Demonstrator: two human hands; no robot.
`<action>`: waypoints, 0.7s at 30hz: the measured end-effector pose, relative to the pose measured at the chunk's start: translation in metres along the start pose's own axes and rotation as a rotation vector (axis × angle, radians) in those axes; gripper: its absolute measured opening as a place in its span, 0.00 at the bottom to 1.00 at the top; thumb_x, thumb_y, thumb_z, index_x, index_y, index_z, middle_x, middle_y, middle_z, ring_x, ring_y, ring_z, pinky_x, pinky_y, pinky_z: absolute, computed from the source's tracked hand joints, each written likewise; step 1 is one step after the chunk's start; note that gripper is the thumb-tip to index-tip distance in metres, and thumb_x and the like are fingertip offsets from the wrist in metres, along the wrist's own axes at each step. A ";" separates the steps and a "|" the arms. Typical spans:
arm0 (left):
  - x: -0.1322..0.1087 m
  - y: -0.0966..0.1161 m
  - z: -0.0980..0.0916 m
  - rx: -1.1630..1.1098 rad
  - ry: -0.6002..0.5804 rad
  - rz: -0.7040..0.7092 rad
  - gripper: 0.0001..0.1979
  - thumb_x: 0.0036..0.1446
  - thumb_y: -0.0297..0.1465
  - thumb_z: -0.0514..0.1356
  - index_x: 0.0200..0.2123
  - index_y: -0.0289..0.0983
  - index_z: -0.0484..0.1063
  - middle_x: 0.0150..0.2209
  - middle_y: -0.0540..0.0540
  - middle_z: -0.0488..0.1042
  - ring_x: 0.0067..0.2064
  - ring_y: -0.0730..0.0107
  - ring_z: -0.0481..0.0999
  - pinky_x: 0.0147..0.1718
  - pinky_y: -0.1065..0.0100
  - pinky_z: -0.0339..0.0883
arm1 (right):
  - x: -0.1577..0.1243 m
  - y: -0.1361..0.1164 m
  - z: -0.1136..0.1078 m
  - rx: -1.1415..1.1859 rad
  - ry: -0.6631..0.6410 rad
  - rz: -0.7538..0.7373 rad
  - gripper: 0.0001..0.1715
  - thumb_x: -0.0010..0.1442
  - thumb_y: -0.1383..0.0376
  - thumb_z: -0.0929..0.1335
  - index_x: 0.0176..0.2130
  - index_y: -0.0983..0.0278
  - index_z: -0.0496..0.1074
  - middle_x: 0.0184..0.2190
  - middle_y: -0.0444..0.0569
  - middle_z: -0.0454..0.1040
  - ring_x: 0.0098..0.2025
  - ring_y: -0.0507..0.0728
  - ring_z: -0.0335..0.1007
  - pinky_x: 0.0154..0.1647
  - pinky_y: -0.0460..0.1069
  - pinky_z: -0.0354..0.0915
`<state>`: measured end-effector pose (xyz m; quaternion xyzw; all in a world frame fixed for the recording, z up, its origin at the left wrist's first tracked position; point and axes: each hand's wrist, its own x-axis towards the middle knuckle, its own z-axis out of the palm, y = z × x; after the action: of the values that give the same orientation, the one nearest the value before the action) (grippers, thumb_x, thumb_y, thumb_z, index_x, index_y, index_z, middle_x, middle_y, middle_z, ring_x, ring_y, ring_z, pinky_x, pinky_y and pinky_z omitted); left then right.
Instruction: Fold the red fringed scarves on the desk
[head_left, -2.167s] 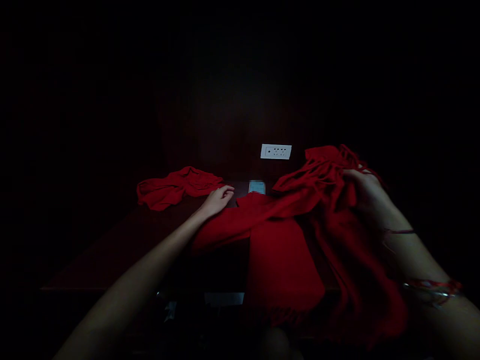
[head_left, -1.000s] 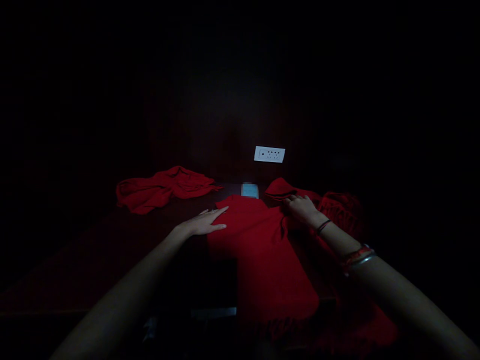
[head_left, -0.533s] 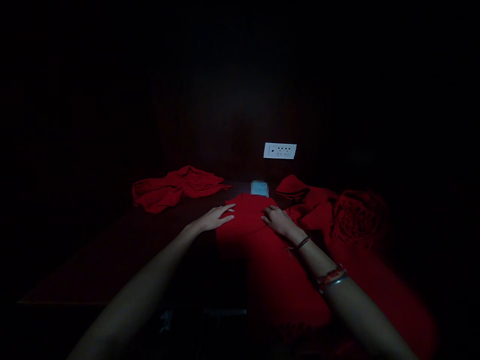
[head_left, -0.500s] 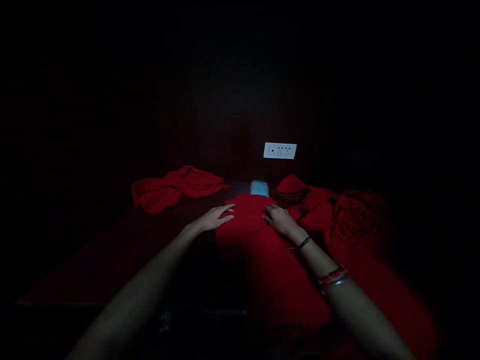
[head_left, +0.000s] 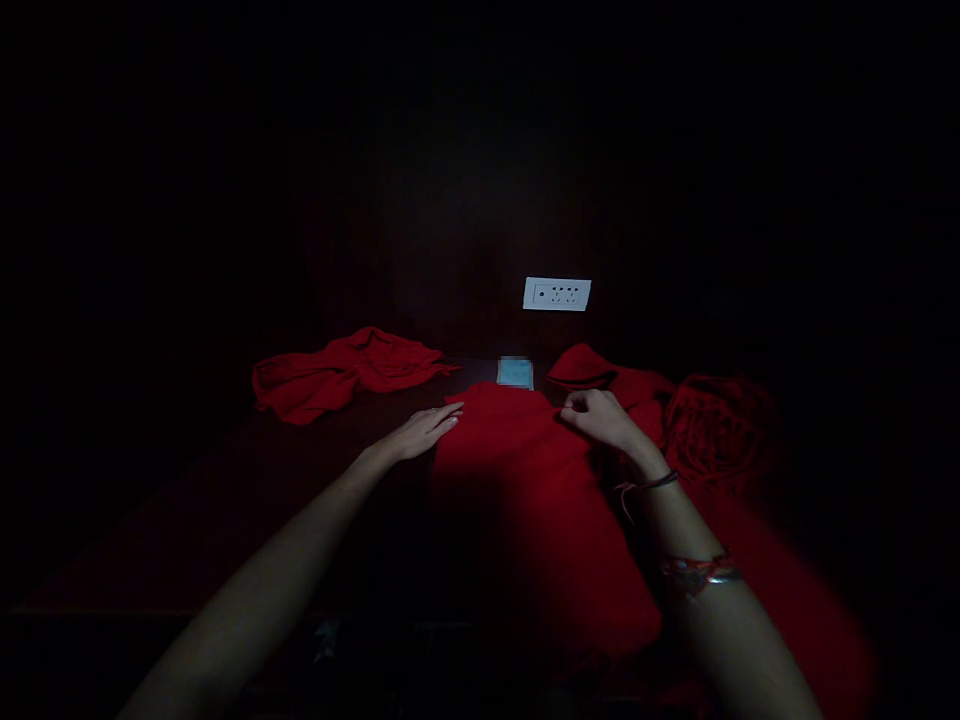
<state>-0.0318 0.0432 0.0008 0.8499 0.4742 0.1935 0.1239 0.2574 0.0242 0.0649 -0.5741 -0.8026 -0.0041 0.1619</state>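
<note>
A red fringed scarf (head_left: 540,500) lies spread in front of me, its near end hanging over the table's front edge into shadow. My left hand (head_left: 424,433) rests along the scarf's far left edge, with fingers stretched out on the cloth. At the far right edge, my right hand (head_left: 604,416) pinches the scarf between thumb and fingertips. Bracelets circle my right wrist and forearm.
A crumpled red cloth (head_left: 337,375) lies at the back left of the dark table (head_left: 225,520). More red fringed cloth (head_left: 720,425) is heaped at right. Behind the scarf are a small pale-blue packet (head_left: 515,373) and a wall socket (head_left: 556,294).
My right hand has moved right from lying on the scarf to its right edge, and its fingers have closed. My left hand has shifted slightly left.
</note>
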 end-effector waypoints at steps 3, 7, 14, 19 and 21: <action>0.001 0.000 0.002 0.023 0.014 -0.015 0.26 0.57 0.43 0.38 0.56 0.38 0.50 0.56 0.47 0.55 0.55 0.67 0.55 0.53 0.65 0.47 | 0.001 0.005 0.010 -0.216 0.073 0.212 0.14 0.51 0.64 0.59 0.31 0.69 0.70 0.31 0.55 0.71 0.32 0.56 0.66 0.28 0.46 0.56; 0.003 -0.002 0.005 0.057 0.025 0.003 0.27 0.57 0.42 0.40 0.55 0.34 0.51 0.55 0.43 0.55 0.55 0.66 0.55 0.52 0.66 0.48 | 0.004 0.006 0.010 -0.300 0.151 0.241 0.14 0.52 0.66 0.59 0.35 0.70 0.68 0.37 0.59 0.68 0.35 0.57 0.66 0.33 0.48 0.57; 0.009 -0.011 0.013 0.089 0.024 0.019 0.27 0.56 0.42 0.42 0.56 0.34 0.49 0.55 0.42 0.56 0.54 0.64 0.56 0.51 0.63 0.49 | 0.010 0.025 -0.056 0.183 0.131 0.008 0.12 0.53 0.63 0.57 0.33 0.66 0.64 0.29 0.48 0.69 0.29 0.51 0.64 0.28 0.44 0.58; 0.009 -0.010 0.014 0.102 0.033 0.034 0.27 0.55 0.42 0.43 0.55 0.35 0.49 0.55 0.41 0.55 0.54 0.63 0.56 0.50 0.63 0.49 | 0.025 0.045 -0.073 0.091 -0.078 -0.084 0.12 0.51 0.62 0.60 0.34 0.66 0.65 0.31 0.48 0.69 0.32 0.52 0.64 0.32 0.45 0.59; 0.008 -0.007 0.014 0.111 0.034 0.035 0.29 0.54 0.44 0.44 0.56 0.34 0.48 0.55 0.39 0.55 0.54 0.61 0.56 0.50 0.62 0.49 | 0.028 0.044 -0.070 -0.150 -0.070 -0.047 0.13 0.51 0.63 0.62 0.38 0.66 0.66 0.33 0.50 0.69 0.34 0.54 0.63 0.35 0.48 0.58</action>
<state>-0.0272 0.0534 -0.0129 0.8602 0.4713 0.1834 0.0651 0.3081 0.0514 0.1310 -0.5654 -0.8185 -0.0481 0.0903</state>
